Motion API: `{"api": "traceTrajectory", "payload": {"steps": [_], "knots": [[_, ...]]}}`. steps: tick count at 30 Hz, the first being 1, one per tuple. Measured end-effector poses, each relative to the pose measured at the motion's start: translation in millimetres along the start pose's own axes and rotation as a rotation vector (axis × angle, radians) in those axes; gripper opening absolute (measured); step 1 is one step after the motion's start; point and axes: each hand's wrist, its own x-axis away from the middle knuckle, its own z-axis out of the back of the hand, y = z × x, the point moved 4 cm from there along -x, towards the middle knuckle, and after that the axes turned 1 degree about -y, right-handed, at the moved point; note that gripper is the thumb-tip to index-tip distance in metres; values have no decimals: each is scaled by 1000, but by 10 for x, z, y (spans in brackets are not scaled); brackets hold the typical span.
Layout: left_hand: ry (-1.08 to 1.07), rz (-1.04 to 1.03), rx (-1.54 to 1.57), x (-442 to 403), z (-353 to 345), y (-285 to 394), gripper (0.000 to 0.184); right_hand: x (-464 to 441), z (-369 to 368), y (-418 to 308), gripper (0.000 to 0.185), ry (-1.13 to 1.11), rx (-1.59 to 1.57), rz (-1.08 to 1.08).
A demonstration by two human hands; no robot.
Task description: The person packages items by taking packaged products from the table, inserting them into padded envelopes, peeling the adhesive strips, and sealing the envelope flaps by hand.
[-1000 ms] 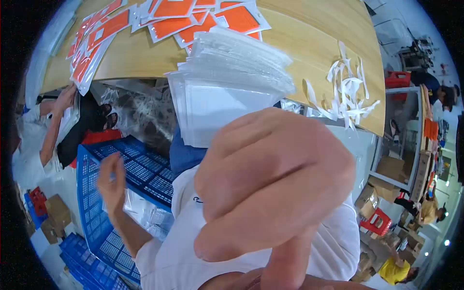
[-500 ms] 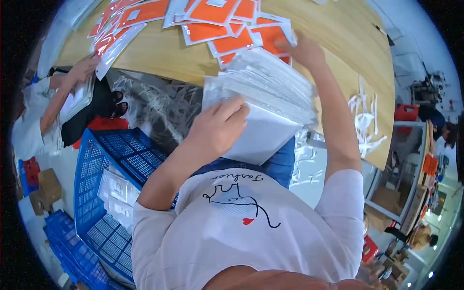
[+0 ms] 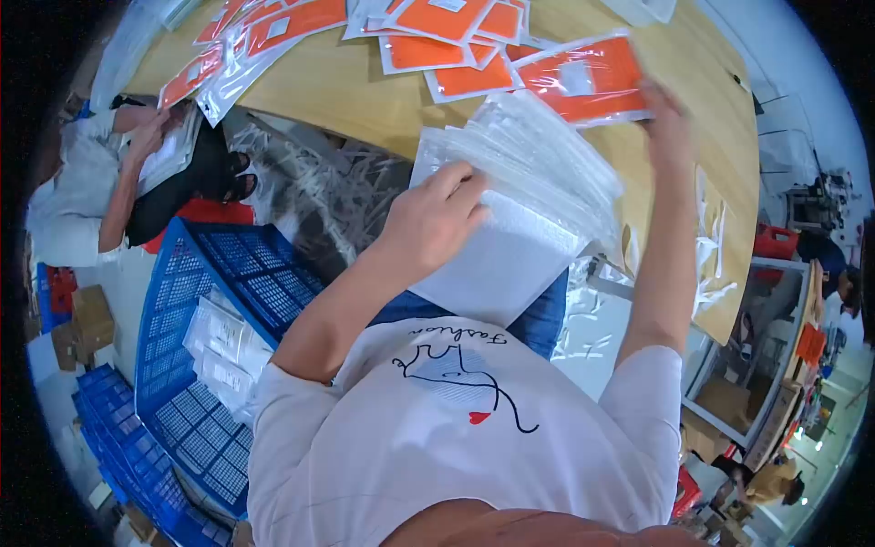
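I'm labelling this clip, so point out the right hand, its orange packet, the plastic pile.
Right hand (image 3: pixel 669 118): head view, mid-hand.
Orange packet (image 3: pixel 609 77): head view, orange face.
Plastic pile (image 3: pixel 521 235): head view, pale face.

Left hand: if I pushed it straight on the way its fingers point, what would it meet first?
Most likely the stack of clear plastic sleeves. The left hand points across it, and its fingertips look already at its surface, though depth in this single view is unclear.
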Motion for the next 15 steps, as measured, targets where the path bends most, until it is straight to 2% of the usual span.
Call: {"api": "traceTrajectory", "payload": {"steps": [2, 5, 7, 13, 15], "knots": [[-4, -8, -64, 17, -17, -47, 24, 151, 281, -348, 27, 45, 1, 208], [-7, -3, -61, -7, 17, -36, 19, 650, 561, -921, 27, 153, -234, 347], [-20, -13, -63, -34, 61, 6, 15, 950, 724, -1103, 27, 122, -186, 560], [-21, 21, 8, -70, 244, 246, 12, 1480, 589, -1098, 29, 154, -239, 554], [-88, -10, 122, -1, 248, 299, 14, 1464, 523, -1058, 32, 115, -247, 589]]}}
